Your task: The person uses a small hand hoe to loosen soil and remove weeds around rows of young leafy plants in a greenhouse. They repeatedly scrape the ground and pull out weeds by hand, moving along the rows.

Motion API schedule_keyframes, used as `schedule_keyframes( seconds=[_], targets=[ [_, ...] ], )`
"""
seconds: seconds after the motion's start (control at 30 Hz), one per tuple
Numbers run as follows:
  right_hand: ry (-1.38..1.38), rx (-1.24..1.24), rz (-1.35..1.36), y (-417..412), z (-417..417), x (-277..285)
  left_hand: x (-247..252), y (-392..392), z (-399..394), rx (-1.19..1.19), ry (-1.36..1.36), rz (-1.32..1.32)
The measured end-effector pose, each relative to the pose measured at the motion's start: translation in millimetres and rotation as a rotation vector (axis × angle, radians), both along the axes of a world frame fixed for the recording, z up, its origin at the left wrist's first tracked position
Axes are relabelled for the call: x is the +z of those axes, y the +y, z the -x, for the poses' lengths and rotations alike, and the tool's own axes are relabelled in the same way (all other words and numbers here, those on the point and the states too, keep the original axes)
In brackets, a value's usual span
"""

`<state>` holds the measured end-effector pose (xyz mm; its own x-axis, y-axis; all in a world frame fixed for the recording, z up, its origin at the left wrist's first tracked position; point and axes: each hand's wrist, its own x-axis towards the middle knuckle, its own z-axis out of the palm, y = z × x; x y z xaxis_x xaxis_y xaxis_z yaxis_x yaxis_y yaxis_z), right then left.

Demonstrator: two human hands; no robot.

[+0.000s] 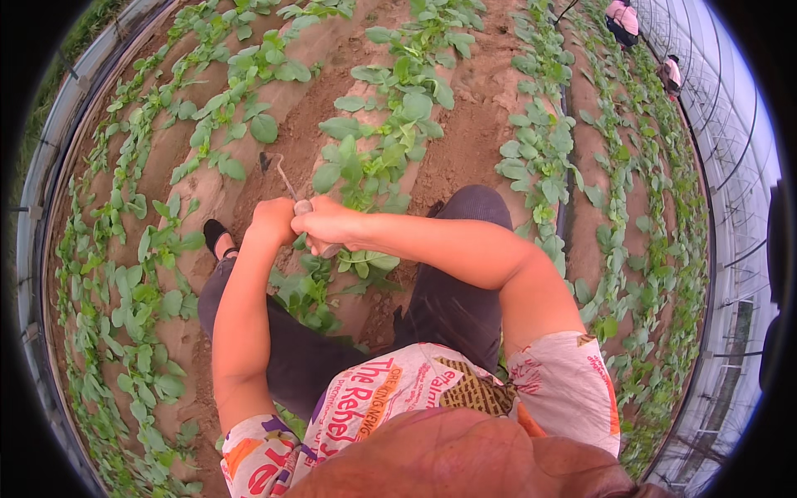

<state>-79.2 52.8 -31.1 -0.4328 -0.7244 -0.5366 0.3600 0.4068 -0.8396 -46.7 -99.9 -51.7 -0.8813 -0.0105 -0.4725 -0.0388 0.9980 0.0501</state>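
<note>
A small hand hoe [288,177] slants over the furrow, with a thin bent metal neck and a small dark blade [264,163] close to the brown soil. My right hand [330,221] is closed around its wooden handle [330,250], whose lower end sticks out below the fist. Beside the handle's upper end my left hand [274,218] is curled, knuckles up. Its fingertips are hidden, so whether it grips the handle cannot be seen. Leafy green plants [367,168] grow on the ridge just right of the blade, and more leaves [305,289] show beneath my hands.
My legs [457,292] are bent astride the plant row, with a dark shoe [216,238] at the left. More crop rows [538,149] run along both sides. A black hose or pipe [566,124] lies along one row. Two people [622,22] crouch far right near the plastic greenhouse wall [738,174].
</note>
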Motion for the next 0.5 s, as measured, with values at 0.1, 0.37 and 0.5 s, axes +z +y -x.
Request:
schedule_keyframes(
  seconds=[0.1,0.37,0.5],
  targets=[
    [0.007,-0.016,0.006,1,2,2,7,3,3,-0.011,0.002,-0.002],
    [-0.008,-0.043,0.01,1,6,8,7,3,10,0.025,0.069,-0.017],
    [0.0,-0.054,0.032,3,3,16,0,0,11,0.044,0.095,-0.039]
  ],
)
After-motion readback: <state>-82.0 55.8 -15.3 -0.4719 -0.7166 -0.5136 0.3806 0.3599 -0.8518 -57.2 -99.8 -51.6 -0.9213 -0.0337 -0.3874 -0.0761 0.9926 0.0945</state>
